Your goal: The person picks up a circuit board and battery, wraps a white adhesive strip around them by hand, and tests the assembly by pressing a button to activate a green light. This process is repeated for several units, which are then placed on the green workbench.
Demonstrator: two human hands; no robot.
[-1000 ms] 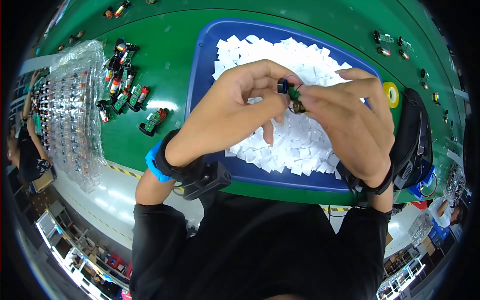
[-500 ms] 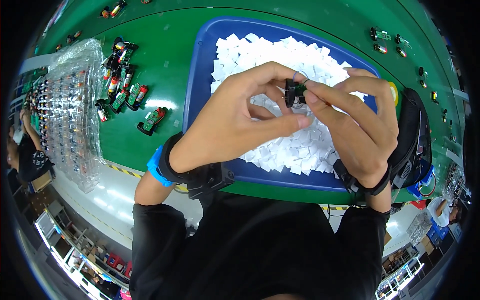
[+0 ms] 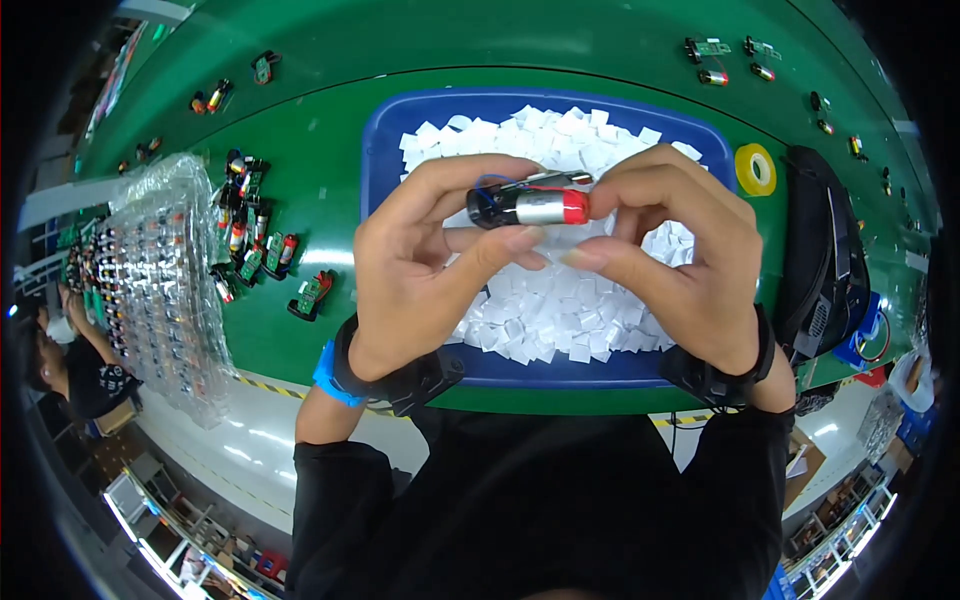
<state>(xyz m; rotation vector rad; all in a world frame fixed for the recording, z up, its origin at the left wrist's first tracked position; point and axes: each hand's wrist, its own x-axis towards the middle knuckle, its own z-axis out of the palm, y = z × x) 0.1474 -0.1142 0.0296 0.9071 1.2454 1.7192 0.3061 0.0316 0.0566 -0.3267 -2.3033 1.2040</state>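
My left hand (image 3: 420, 250) is closed on a small electronic assembly (image 3: 540, 207) above the blue tray. The part has a silver cylindrical cell with a red end, a black round cap at its left and a thin board along the top; a blue wire loops by the cap. My right hand (image 3: 680, 240) is at the red end, its index fingertip against or right beside it, the thumb apart below. Beneath both hands, many small white paper squares (image 3: 550, 310) fill the blue tray (image 3: 385, 125).
Similar assemblies lie in a pile (image 3: 245, 225) at left, beside a clear plastic-wrapped stack of parts (image 3: 165, 290). A yellow tape roll (image 3: 755, 169) and a black bag (image 3: 812, 240) are at right. More assemblies (image 3: 710, 60) lie along the far green table. Another person (image 3: 75, 370) sits far left.
The assembly has been turned, so its silver-and-red cell now shows lengthwise. My right fingers have come off their pinch and spread. The view has shifted, and the tray sits lower in it.
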